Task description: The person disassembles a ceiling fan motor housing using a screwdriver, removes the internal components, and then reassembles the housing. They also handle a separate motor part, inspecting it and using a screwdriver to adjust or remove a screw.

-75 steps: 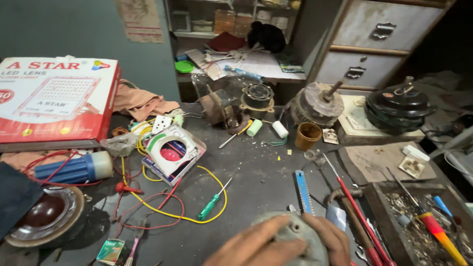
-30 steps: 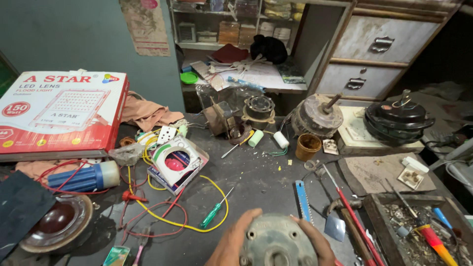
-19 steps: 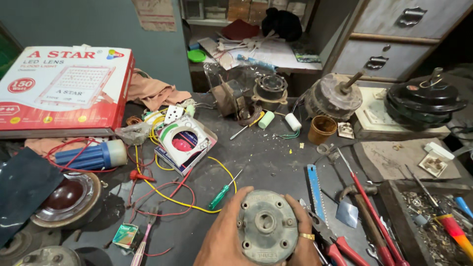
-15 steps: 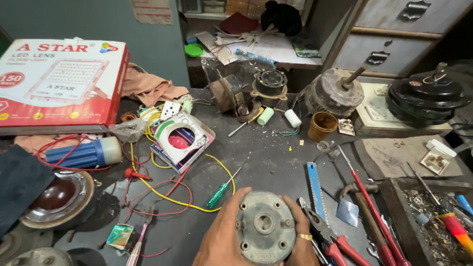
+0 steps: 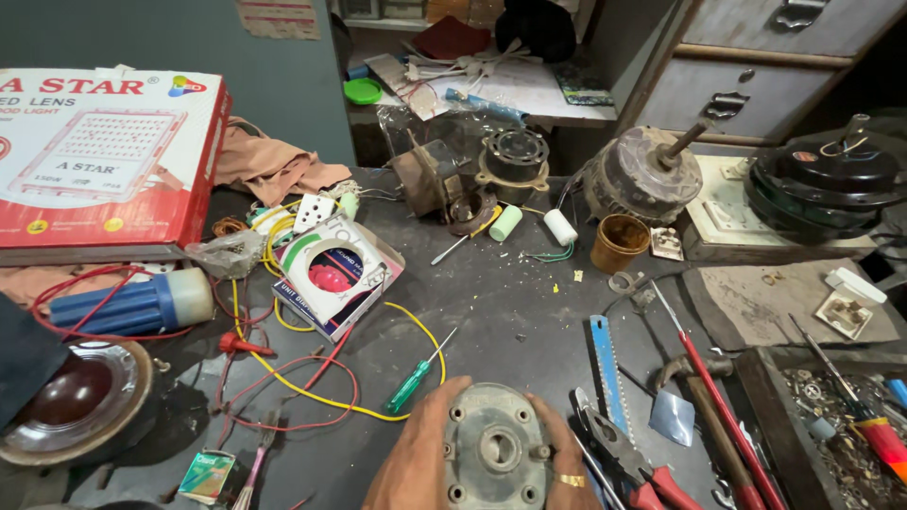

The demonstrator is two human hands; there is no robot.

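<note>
Your view has tipped down since the earlier frame, so the grey motor end cover (image 5: 498,446) now sits near centre. Left to right: your left hand (image 5: 416,463) cups its left edge, your right hand (image 5: 567,463) pinches its right rim. It could slip onto the red-handled pliers (image 5: 628,467) just right, since only fingertips grip it.

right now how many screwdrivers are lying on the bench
2. A green-handled screwdriver lies just left of the grey motor cover that both hands hold; a slim light one lies near the white capacitors. Others may be hidden in the parts tray at right.
</note>
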